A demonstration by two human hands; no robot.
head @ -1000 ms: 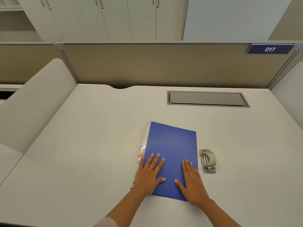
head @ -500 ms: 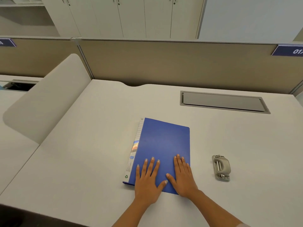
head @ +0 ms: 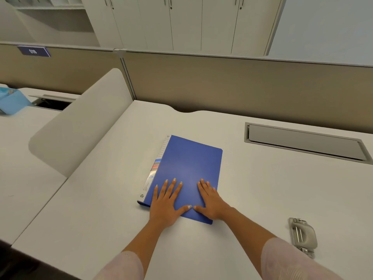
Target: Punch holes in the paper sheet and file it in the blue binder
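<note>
Two pale sleeves reach over the near edge of the white table. The left hand and right hand lie flat, fingers spread, grasping nothing, on the closed blue binder. The grey hole punch sits well apart to the right. Farther back: a cable hatch, a beige partition, white cabinets.
</note>
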